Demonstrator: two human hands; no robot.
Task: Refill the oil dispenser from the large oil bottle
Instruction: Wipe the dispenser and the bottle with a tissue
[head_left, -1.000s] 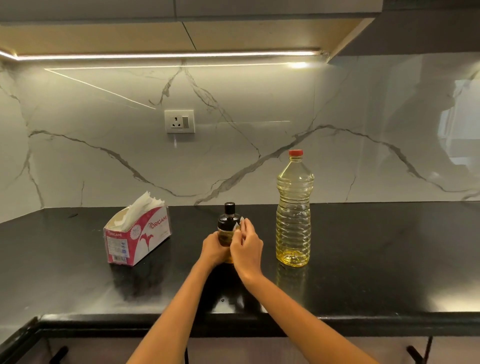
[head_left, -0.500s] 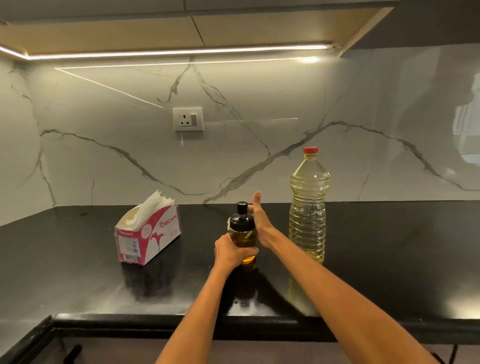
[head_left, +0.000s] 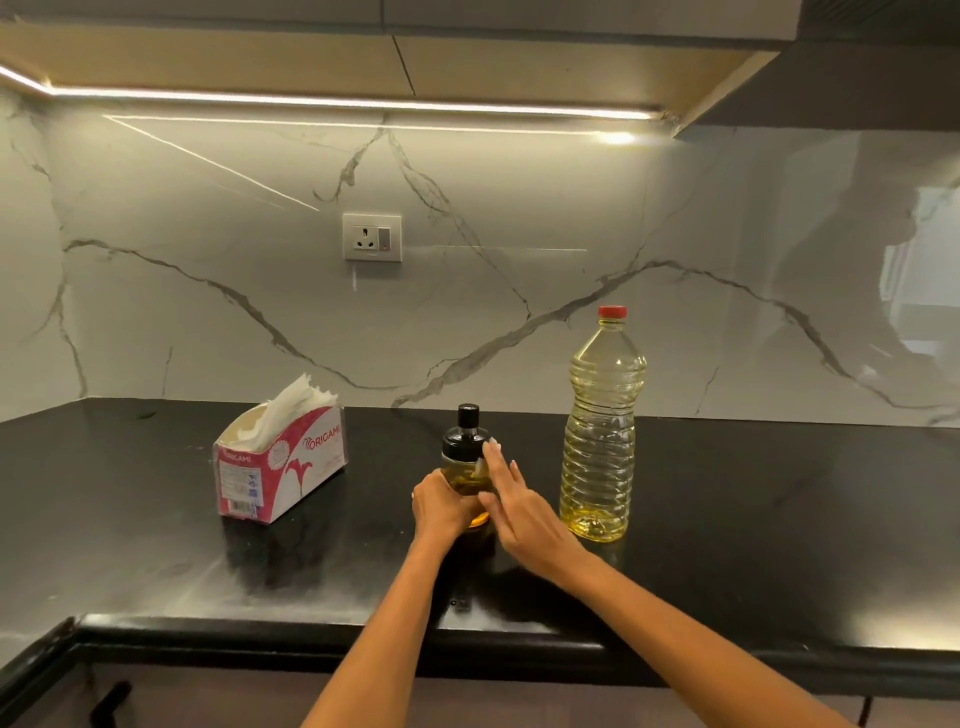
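While the left hand (head_left: 441, 501) grips its lower body, a small glass oil dispenser with black cap (head_left: 464, 452) stands upright on the black stone countertop (head_left: 779, 519); right hand (head_left: 522, 512), fingers straight, touches its side; large clear plastic oil bottle with red cap (head_left: 602, 431) just right, upright; pink tissue box (head_left: 280, 462) well left.

"ORIGAMI" on the tissue box (head_left: 280, 465)
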